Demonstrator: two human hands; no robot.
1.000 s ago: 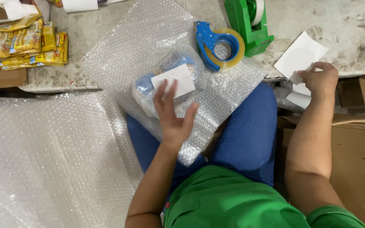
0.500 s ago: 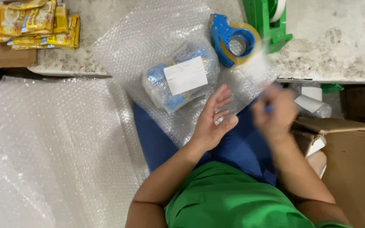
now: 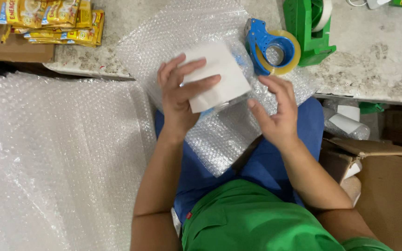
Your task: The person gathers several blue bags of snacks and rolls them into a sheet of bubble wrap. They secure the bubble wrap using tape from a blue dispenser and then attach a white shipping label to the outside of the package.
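Head view: a clear bubble-wrap sheet (image 3: 219,135) is spread across table edge & lap, w/ a plastic-wrapped blue item (image 3: 238,62) on it. A white paper slip (image 3: 219,76), earlier lying flat, is now pinched by the left hand (image 3: 178,93). The right hand (image 3: 278,114), back from the table's right side, is held open beside it, fingers spread. Yellow sachets (image 3: 47,18) are stacked far left.

We see a matt white paper label (image 3: 219,76) over clear, dimpled bubble wrap (image 3: 219,135), glossy blue (image 3: 262,44) and green (image 3: 309,28) plastic tape dispensers, shiny yellow foil sachets (image 3: 52,21), a rough speckled stone bench (image 3: 378,60), and dull brown cardboard (image 3: 387,181).
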